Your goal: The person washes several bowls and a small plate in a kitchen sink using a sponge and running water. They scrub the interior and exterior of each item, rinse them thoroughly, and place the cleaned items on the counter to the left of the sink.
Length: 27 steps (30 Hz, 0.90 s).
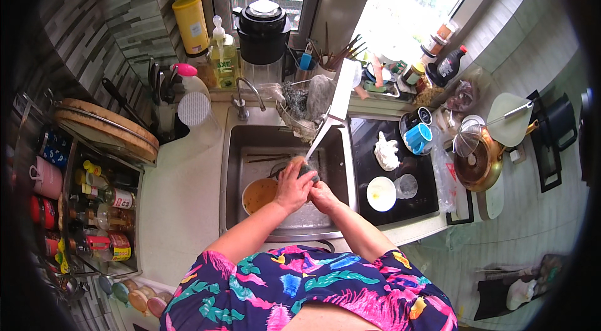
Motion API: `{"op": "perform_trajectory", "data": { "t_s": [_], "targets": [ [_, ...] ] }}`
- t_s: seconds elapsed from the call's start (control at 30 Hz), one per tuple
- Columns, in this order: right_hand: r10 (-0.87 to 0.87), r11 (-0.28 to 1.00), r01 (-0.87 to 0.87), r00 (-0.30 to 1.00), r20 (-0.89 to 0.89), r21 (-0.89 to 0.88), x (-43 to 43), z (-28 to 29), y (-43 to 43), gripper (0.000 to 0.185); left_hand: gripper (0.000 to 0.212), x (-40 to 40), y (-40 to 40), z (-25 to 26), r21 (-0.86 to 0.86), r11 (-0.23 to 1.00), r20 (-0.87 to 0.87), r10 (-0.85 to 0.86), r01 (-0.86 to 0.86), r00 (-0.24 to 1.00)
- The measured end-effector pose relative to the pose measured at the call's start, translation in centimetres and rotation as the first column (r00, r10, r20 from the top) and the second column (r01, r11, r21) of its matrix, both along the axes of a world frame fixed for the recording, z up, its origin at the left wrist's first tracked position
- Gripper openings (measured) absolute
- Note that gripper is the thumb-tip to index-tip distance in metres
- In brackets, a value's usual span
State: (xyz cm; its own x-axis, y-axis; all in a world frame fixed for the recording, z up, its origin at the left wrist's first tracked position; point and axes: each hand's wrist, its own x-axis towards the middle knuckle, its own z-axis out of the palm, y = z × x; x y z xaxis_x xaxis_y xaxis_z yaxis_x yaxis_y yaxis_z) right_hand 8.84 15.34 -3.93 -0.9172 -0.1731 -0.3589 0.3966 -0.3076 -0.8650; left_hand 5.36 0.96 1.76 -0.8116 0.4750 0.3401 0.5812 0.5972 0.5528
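Both hands meet over the stainless-steel sink (345,176), below a white tap (342,91) from which a white streak, seemingly running water (318,140), comes down to them. My left hand (292,187) presses a dark grey-green scouring pad (308,172) with its fingers. Close against it, my right hand (324,196) has curled fingers; whatever lies between the hands is mostly hidden. A round bowl (259,195) of brownish-orange liquid with dark bits stands in the sink, left of my hands. Chopsticks (263,158) lie on the sink floor behind it.
Right of the sink, a white bowl (381,194), a clear cup (405,186) and a crumpled white cloth (387,151) rest on the black cooktop (366,133). A metal tap (241,108) and a wire basket (300,129) stand at the sink's back edge. Bottles (112,199) fill a left-hand rack.
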Motion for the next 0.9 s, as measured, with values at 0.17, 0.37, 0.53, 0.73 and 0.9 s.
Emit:
{"op": "perform_trajectory", "data": {
  "t_s": [0.17, 0.37, 0.53, 0.73, 0.9],
  "targets": [
    [0.069, 0.966, -0.078, 0.997, -0.047, -0.245, 1.0, 4.7, -0.8, 0.042, 0.029, -6.1, 1.0, -2.8, 0.147, 0.987, 0.21, 0.025, -0.057, 0.977],
    [0.023, 0.927, -0.014, 1.0, 0.018, -0.375, 2.1, 7.8, 1.1, 0.046, 0.033, -9.4, 0.4, -3.8, 0.416, 0.848, 0.842, -0.222, -0.329, 0.492],
    [-0.156, 0.808, 0.161, 0.986, 0.059, -0.567, 1.2, 7.6, 1.1, 0.049, 0.034, -8.5, -1.2, -6.7, 0.348, 0.62, 0.887, -0.461, -0.704, 0.032],
    [-0.427, 0.579, 0.463, 0.874, 0.234, -0.671, -1.5, 3.3, 2.0, 0.036, 0.053, -2.4, 0.4, 0.1, 0.368, 0.458, 0.93, -0.16, -0.809, 0.332],
    [-0.469, 0.573, 0.552, 0.827, 0.31, -0.605, -4.4, 2.3, -0.9, 0.036, 0.046, -0.2, 0.1, -5.5, 0.394, 0.769, 0.458, 0.31, -0.503, 0.833]
  ]
}}
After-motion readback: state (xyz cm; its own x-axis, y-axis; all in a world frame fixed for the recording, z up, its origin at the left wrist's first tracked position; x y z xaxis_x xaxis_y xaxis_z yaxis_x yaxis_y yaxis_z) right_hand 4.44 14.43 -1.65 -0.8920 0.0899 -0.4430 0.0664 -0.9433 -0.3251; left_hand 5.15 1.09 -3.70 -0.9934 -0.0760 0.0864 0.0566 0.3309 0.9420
